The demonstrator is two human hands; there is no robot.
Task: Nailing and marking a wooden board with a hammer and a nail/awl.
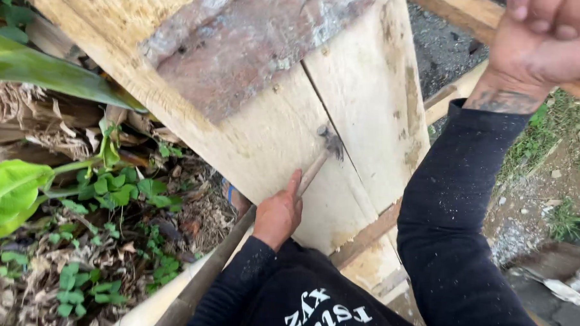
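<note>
- Hammer with a pale wooden handle and dark, worn metal head (319, 159): it lies against the pale wooden boards near the middle of the view, handle running from about 7 o'clock up to the head at 1 o'clock.
- The hammer's head sits right by the dark seam between two pale wooden planks (369, 101); whether it touches the wood cannot be told.
- Left hand (277, 214): at about 6 o'clock from the hammer head, clenched around the lower end of the handle, thumb stretched up along the shaft, knuckles toward the camera.
- The left arm, in a black sleeve, comes up from the bottom edge, bent close to the body.
- Right hand (545, 43): at the 2 o'clock corner of the view, well apart from the hammer, fingers curled shut into a fist; what it grips, if anything, is cut off by the frame edge.
- The right forearm in a black sleeve rises steeply from 5 o'clock to that hand, the wrist bare.
- A reddish-grey weathered board (242, 45) is fixed across the planks at 12 o'clock.
- Green leafy plants and dry litter (109, 195) lie at 9 o'clock.
</note>
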